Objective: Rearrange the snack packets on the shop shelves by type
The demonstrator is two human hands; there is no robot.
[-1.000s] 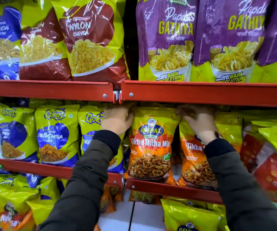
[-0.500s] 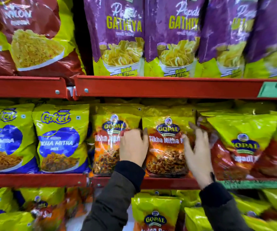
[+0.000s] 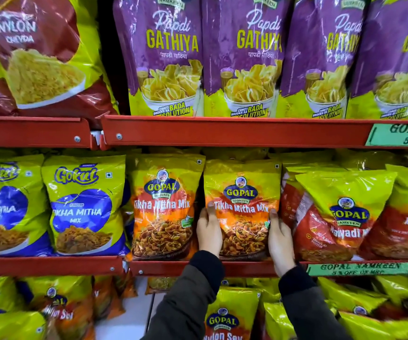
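Two orange Gopal Tikha Mitha Mix packets stand upright on the middle red shelf (image 3: 168,266). My left hand (image 3: 209,229) grips the left edge of the right-hand packet (image 3: 243,204), thumb on its front. My right hand (image 3: 280,238) grips that same packet's right edge. The other orange packet (image 3: 163,207) stands just to the left, touching it. Blue-and-yellow Gokul Tikha Mitha packets (image 3: 84,207) fill the shelf further left. Red-and-yellow Gopal Nadiyadi packets (image 3: 340,212) lean on the right.
Purple Papdi Gathiya packets (image 3: 171,52) line the top shelf, with a maroon Nylon Chevda packet (image 3: 31,57) to their left. Yellow Gopal Nylon Sev packets (image 3: 225,317) crowd the bottom shelf. Green price tags (image 3: 359,268) hang on the shelf rims.
Both hands came down from the packets' tops and closed on the sides of the right orange packet. The view shifted right and moved closer.
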